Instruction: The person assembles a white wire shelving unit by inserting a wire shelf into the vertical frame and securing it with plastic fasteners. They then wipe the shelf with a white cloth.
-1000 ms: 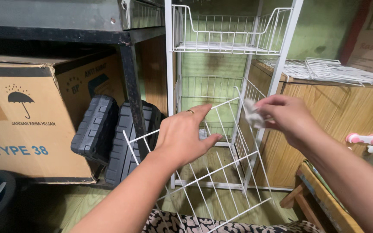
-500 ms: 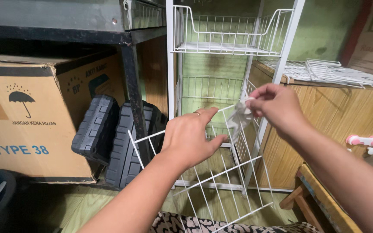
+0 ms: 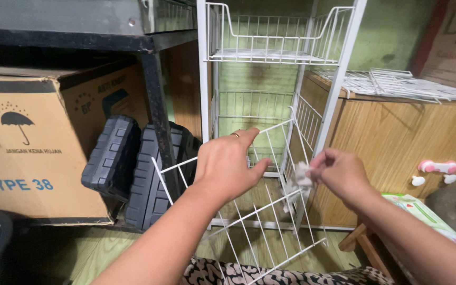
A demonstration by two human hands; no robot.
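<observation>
Dim indoor light, dark lower-left corner, slight wide-angle warp

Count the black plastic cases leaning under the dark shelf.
2. One black case leans against the cardboard box; the second black case stands just right of it, partly behind the shelf post. More may be hidden behind them.

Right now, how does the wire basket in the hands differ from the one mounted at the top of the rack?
The held wire basket is tilted and gripped by the left hand; the top basket sits level, fixed to the white rack posts. The right hand presses a small white cloth to the held one; nothing touches the top one. Both are white wire.
</observation>
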